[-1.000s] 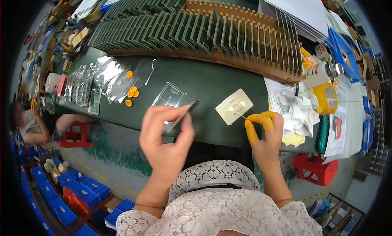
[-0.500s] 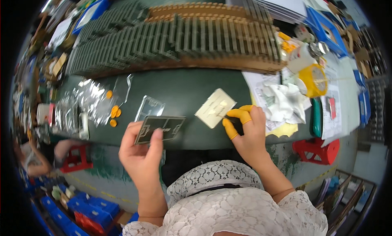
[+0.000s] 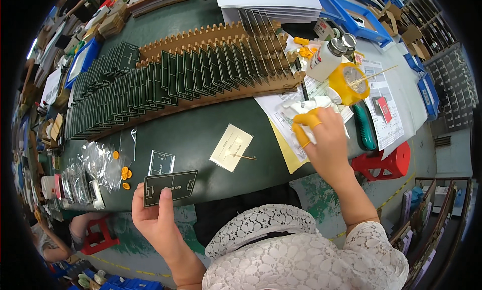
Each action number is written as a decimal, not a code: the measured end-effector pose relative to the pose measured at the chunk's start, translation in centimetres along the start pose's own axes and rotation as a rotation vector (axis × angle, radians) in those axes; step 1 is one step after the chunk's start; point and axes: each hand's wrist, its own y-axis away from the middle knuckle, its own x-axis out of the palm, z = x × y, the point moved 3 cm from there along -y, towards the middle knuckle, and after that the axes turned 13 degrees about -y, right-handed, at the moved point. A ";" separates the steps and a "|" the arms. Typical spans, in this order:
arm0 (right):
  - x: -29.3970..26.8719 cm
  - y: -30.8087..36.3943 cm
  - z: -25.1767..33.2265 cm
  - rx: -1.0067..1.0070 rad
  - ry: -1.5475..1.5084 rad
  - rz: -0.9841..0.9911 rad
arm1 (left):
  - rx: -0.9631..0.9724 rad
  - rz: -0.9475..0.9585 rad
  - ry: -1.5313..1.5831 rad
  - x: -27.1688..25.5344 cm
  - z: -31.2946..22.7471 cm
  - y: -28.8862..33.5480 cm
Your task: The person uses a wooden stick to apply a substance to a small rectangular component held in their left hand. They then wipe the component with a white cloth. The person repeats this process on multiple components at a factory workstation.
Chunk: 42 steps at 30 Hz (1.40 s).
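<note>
My left hand [image 3: 159,217] is closed on a thin dark panel [image 3: 175,186] printed with pale lines, thumb on its face and the other fingers behind. Just beyond it a clear panel [image 3: 163,162] with similar lines lies on the table. My right hand [image 3: 329,144], with yellow finger cots on some fingers, is closed on a crumpled white tissue [image 3: 299,109] at the right; part of the tissue shows between the fingers. Between the hands lies a cream rectangular card [image 3: 232,143], with a thin wooden stick [image 3: 244,157] resting across it.
Slotted cardboard racks [image 3: 201,39] full of upright dark panels run along the back. At right stand a white bottle [image 3: 324,61], a yellow tape roll [image 3: 349,84] holding sticks, and a green-handled tool [image 3: 364,127]. Clear plastic bags [image 3: 98,159] and orange finger cots [image 3: 125,174] lie left.
My right hand has moved right and away from the cream card to the tissue, and the stick now lies on the card. My left hand still holds the dark panel. The whole view has turned.
</note>
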 end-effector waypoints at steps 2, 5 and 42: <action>0.9 -0.1 0.2 -0.006 0.039 0.106 | -0.006 -0.006 -0.003 -0.3 0.1 -0.1; 1.9 -0.5 -1.1 -0.120 0.242 0.125 | -0.016 -0.020 -0.014 -0.7 0.5 0.0; -6.1 7.1 -10.0 0.976 -1.007 0.043 | 0.000 0.014 -0.003 -0.2 1.6 0.2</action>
